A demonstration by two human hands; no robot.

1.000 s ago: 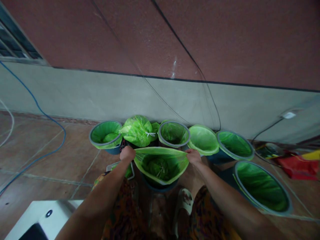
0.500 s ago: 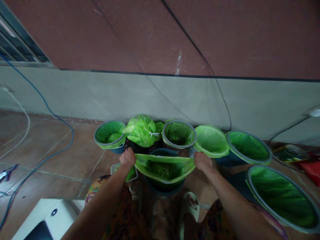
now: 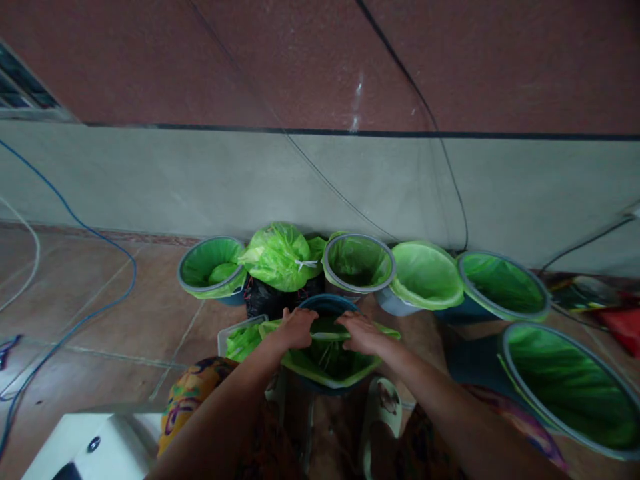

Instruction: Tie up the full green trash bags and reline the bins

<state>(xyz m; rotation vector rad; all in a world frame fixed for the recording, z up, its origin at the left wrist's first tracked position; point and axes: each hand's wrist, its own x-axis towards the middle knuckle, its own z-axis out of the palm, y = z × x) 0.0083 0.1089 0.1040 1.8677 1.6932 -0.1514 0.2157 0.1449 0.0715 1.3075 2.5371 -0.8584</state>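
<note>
A green bin bag (image 3: 325, 379) spreads over the blue bin (image 3: 330, 303) between my feet, its mouth gaping toward me. At the bag's far edge are my left hand (image 3: 299, 328) and my right hand (image 3: 361, 333), a short way apart, fingers bent over the film and closed on it. Thin strands lie inside the bag, too dim to name. The bin's blue back rim shows behind my hands; its lower part is hidden. Left of it, a pale square container (image 3: 230, 337) holds bunched green plastic.
Along the wall stand several lined bins, including a left one (image 3: 213, 267), a middle one (image 3: 359, 263) and a large right one (image 3: 570, 387). A tied green bag (image 3: 280, 257) rests on a black bag (image 3: 263, 300). A blue cable (image 3: 95, 233) crosses the floor; a white object (image 3: 115, 433) stands lower left.
Both hands have moved inward from the two ends of the stretched bag mouth to its far edge. The bag has dropped lower around the bin, and its sides now hang looser.
</note>
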